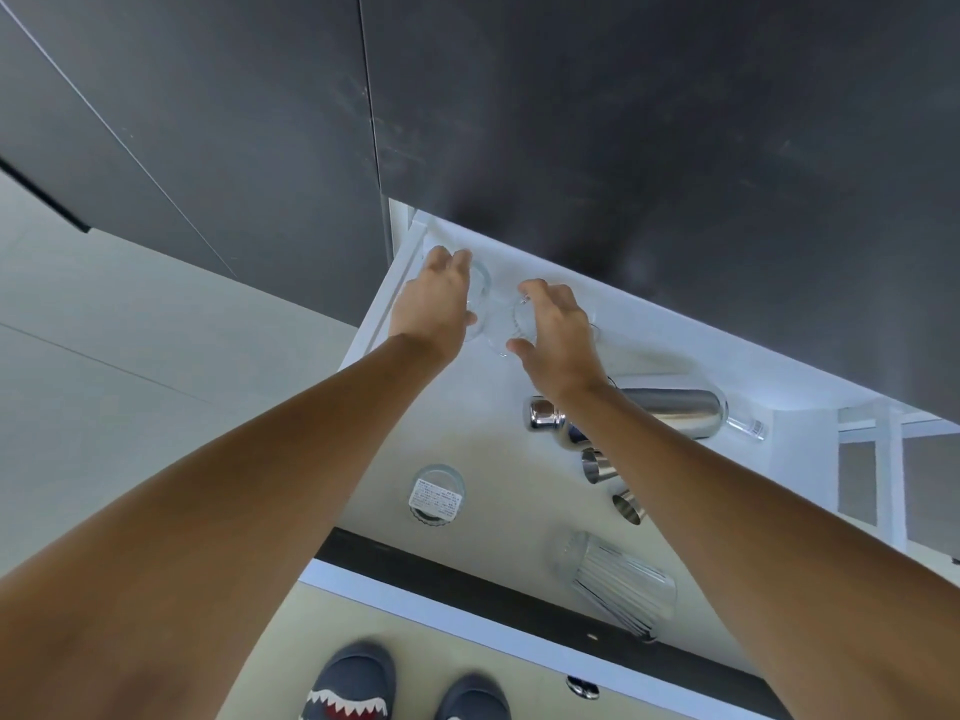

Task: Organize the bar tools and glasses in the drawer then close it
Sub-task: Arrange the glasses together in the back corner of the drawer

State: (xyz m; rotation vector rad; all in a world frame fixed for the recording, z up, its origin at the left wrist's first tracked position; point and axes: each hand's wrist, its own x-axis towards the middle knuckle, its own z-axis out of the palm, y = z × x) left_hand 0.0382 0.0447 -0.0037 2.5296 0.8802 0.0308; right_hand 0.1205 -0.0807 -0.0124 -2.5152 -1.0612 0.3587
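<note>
The white drawer (462, 428) stands pulled out below a dark cabinet front. At its far left corner my left hand (434, 298) grips a clear glass (480, 293), and beside it my right hand (558, 330) closes over a second clear glass (519, 324). Nearer to me lie a steel cocktail shaker (670, 407) on its side, two small steel jiggers (597, 465) (628, 506), an upright clear glass with a white label (436, 493), and a ribbed glass (615, 582) lying on its side near the drawer's front.
A dark cabinet face (623, 122) overhangs the drawer's back. A small clear bottle (748, 426) sticks out behind the shaker. A white divider frame (883, 459) bounds the right side. My slippers (358, 683) stand on the beige floor below the drawer front.
</note>
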